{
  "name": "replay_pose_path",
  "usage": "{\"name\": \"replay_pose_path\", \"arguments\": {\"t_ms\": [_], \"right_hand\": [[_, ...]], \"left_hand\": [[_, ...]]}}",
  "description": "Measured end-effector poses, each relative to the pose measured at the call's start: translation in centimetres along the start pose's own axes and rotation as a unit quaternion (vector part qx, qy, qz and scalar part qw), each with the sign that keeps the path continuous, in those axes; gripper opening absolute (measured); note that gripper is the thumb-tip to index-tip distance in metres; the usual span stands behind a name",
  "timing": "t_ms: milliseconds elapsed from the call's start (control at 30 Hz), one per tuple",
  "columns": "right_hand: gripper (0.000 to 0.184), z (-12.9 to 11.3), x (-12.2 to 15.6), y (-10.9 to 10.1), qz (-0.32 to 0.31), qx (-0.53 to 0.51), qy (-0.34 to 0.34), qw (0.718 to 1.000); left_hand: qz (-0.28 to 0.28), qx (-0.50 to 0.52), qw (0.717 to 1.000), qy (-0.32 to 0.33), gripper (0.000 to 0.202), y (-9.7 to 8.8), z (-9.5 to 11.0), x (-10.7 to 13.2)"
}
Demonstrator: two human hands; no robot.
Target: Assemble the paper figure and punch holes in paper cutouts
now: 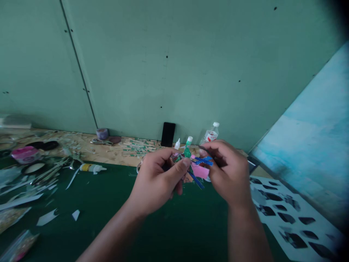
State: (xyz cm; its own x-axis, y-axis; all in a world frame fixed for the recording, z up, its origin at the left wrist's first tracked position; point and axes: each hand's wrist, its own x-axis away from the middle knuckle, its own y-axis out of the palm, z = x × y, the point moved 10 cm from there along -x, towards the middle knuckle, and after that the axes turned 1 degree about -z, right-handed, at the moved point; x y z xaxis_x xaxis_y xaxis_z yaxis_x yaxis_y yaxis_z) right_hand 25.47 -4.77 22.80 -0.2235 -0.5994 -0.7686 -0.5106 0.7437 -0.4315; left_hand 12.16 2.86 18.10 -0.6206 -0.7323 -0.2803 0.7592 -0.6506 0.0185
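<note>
Green panelled wall (196, 40) behind the fingers (163, 155), mottled blue wall (313, 127) to their right, dark green tabletop (188, 229) beneath

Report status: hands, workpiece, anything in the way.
Left hand pinching pink-and-blue piece. Right hand close against it, grip unclear. Piece held over green tabletop. Bottle, phone stand beyond; no obstruction seen.

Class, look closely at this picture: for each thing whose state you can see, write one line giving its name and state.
Left hand: closed on the craft piece
Right hand: fingers curled; grip unclear
Craft piece: held up, partly covered
Black phone: propped up, screen dark
Clear bottle: upright, white cap on
Yellow-labelled bottle: lying on its side
Small white bottle: upright
</note>
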Motion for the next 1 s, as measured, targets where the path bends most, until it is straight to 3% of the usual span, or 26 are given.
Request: {"name": "replay_pose_path", "arguments": {"t_ms": [167, 633, 733, 867, 1000], "right_hand": [[0.006, 0.5, 0.1, 0.0, 0.004, -0.001, 0.014, 1.0], [0.01, -0.1, -0.1, -0.4, 0.028, 0.024, 0.007, 0.999], [0.011, -0.7, 0.5, -3.1, 0.105, 0.043, 0.019, 0.993], [0.016, -0.2, 2.1, -9.0, 0.22, -0.008, 0.09, 0.971], [0.012, 1.2, 4.9, -14.1, 0.26, -0.074, 0.144, 0.952]], "left_hand": [[-0.027, 0.034, 0.999, -0.017, 0.028, 0.3, -0.6, 0.0], [0.005, 0.018, 1.0, -0.005, 0.029, -0.5, -0.3, -0.1], [0.008, 0.018, 1.0, 0.009, 0.03, -0.5, -0.3, 0.0], [0.017, 0.013, 1.0, 0.02, 0.029, 0.0, -0.4, 0.2], [-0.042, 0.011, 0.998, 0.04, 0.027, 2.6, 0.1, 0.6]]}}
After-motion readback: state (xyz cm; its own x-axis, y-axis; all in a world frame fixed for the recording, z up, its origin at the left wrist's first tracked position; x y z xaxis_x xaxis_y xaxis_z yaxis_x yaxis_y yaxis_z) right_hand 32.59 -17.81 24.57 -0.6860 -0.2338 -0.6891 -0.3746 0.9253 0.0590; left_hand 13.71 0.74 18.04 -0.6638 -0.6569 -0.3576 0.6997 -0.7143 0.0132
